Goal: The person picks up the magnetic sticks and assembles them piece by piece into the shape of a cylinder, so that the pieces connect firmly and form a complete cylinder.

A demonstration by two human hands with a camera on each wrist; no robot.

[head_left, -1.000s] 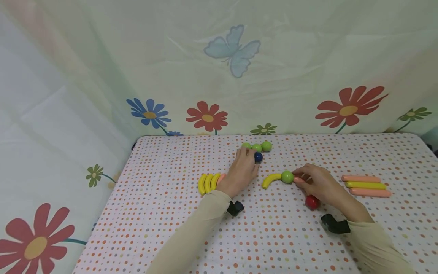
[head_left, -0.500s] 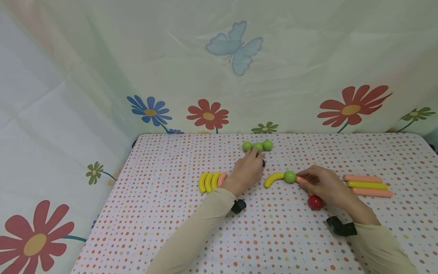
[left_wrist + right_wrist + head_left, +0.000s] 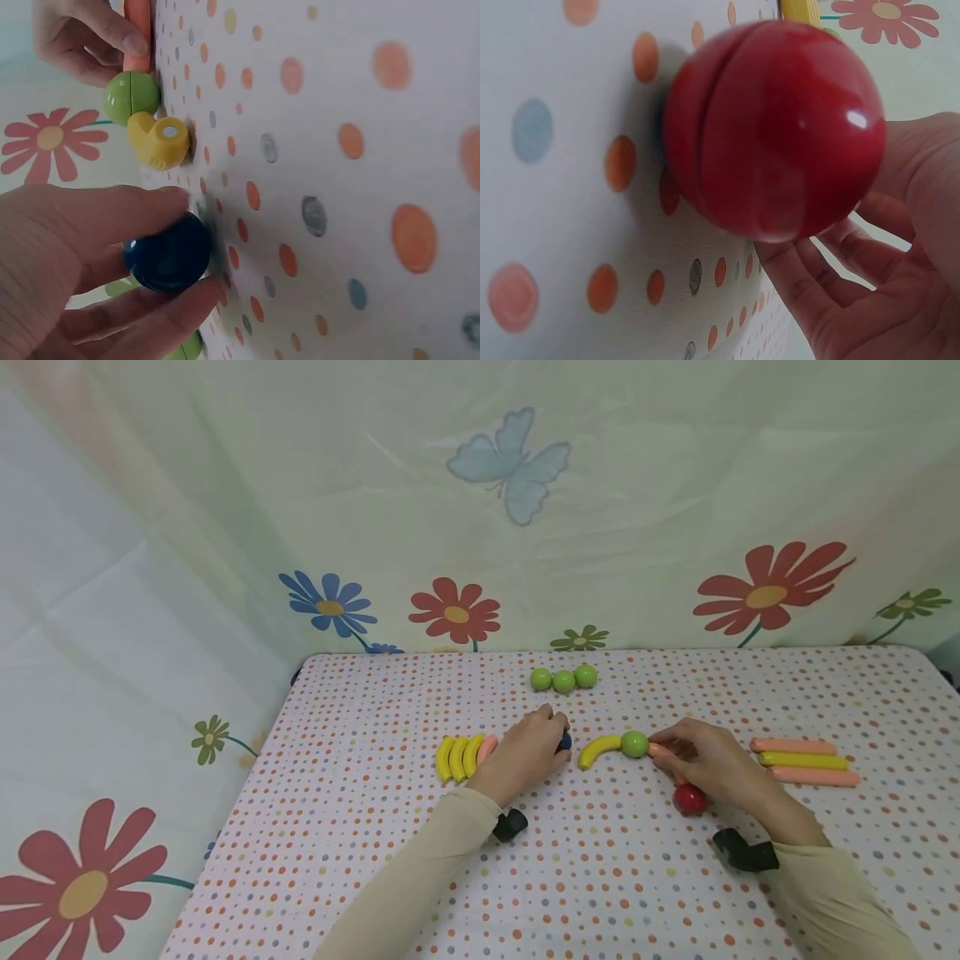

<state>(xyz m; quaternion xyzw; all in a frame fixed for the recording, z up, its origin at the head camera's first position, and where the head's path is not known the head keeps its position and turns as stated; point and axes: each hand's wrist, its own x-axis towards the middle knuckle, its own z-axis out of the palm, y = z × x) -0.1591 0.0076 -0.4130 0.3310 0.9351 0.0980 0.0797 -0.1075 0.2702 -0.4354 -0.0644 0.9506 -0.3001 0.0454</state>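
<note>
Since the earlier frame my left hand carries the blue ball, pinched in curled fingers, toward the yellow curve at frame center, where my right hand pinches the orange stick; I fear it slips and rolls.

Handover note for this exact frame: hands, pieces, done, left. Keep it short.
Left hand: pinches the blue ball in its fingers, just left of the yellow curved piece.
Right hand: pinches the pink stick joined to the green ball; the red ball lies loose under the palm.
Done: curved piece, green ball and pink stick form one chain.
Left, as I judge it: blue ball not joined to the chain; red ball unused.
Spare pieces: three green balls far side, curved stack left, three sticks right.
</note>
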